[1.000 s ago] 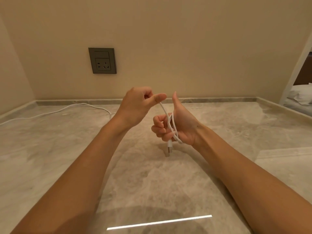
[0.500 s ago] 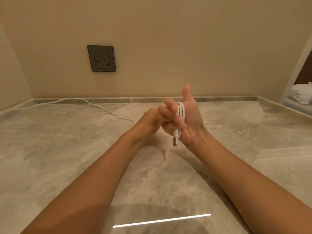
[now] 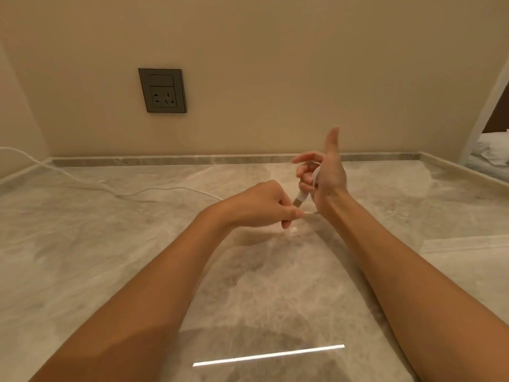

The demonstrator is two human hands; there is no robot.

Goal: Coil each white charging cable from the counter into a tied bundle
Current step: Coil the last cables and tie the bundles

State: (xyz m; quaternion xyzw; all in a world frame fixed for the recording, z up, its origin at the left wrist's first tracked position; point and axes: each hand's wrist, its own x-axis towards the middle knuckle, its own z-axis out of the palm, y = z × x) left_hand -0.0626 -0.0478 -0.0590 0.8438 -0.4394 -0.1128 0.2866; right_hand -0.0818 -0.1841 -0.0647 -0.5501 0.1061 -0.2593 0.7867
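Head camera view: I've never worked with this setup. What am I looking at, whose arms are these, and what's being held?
There is no machine here: a person wears one wide-angle camera on the head, looking forward and down, so the two bare arms are their own. The right hand has loops of a white charging cable wound round it, thumb pointing up, with a plug dangling below the curled fingers. The left hand pinches a stretch of the same cable beside the right wrist. A loose length of white cable trails over the marble counter toward the left wall. A wall socket sits above; nothing is plugged into it.
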